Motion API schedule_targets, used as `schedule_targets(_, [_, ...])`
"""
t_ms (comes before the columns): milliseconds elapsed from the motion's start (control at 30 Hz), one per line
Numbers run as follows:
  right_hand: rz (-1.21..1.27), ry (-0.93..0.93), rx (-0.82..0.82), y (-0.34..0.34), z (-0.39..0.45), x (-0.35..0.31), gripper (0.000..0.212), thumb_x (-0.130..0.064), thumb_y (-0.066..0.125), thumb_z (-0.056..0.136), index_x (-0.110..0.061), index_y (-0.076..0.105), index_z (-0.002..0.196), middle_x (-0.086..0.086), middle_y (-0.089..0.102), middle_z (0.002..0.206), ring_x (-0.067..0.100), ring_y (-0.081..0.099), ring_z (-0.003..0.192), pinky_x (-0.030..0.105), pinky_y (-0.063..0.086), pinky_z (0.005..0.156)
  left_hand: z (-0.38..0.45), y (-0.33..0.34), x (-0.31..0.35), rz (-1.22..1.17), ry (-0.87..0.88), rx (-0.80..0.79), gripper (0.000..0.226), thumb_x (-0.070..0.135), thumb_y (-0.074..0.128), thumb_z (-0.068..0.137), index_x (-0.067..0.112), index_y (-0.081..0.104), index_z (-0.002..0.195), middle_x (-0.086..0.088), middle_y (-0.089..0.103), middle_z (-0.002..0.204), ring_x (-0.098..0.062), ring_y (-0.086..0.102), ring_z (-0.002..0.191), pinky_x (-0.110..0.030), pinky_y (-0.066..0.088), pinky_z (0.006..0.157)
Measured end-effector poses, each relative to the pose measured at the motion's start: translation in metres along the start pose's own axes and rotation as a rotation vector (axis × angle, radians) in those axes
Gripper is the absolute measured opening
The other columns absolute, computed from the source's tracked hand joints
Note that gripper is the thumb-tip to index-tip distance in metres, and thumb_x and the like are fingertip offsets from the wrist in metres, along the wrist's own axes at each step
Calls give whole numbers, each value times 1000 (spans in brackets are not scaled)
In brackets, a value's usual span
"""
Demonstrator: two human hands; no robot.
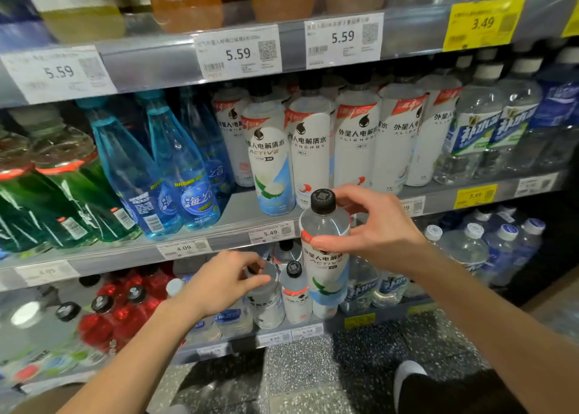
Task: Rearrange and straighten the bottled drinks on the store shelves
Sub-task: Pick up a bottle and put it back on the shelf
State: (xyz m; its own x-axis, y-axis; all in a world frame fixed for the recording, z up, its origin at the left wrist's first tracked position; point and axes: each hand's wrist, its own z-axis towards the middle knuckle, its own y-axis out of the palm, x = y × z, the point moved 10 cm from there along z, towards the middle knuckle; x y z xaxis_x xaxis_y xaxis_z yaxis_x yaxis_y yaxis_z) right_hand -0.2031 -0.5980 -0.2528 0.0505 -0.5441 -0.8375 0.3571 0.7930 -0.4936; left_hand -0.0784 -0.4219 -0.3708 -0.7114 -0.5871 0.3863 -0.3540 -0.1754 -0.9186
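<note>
**Two hands at work on the electrolyte drinks**

The grey metal store shelves (250,213) carry rows of bottles. The right hand (376,228) grips a white-labelled clear plastic bottle with a black cap (326,247), lifted near the middle shelf, likely for restocking. Lower left, the left hand (225,278) curls round a smaller clear bottle's top (266,291), seemingly straightening it

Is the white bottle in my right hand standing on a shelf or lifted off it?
Lifted off. The right hand grips the white bottle by its shoulder, upright, its base hanging in front of the lower-shelf bottles.
</note>
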Motion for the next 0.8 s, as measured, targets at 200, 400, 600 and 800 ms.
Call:
schedule_targets(200, [-56,10,3,-2,4,-2,50,-40,93,57,-30,73,101,-17,72,90,-8,60,86,8,44,72,5,51,33,59,34,-58,76,51,66,87,30,30,150,10,40,149,-16,60,114,-37,48,96])
schedule_targets(400, [-92,112,-46,1,6,11,51,-48,94,51,-41,72,97,-19,72,98,-15,59,94,8,49,69,25,87,37,-86,13,-91,107,27,79,80,34,3,156,12,13,164,-21,52,127,-39,49,97])
schedule_targets(600, [-82,126,-34,-5,5,16,53,-45,94,50,-37,73,98,-17,73,97,-11,60,91,5,44,67,41,97,28,-134,-81,-68,88,19,84,74,22,33,145,0,39,150,-28,52,125,-38,50,92])
schedule_targets(800, [-90,125,-8,-11,3,16,50,-43,96,49,-39,72,94,-18,73,93,-13,61,86,3,43,69,26,106,34,-33,-82,-93,57,6,73,76,24,28,106,-7,59,115,-31,59,91,-43,51,76])
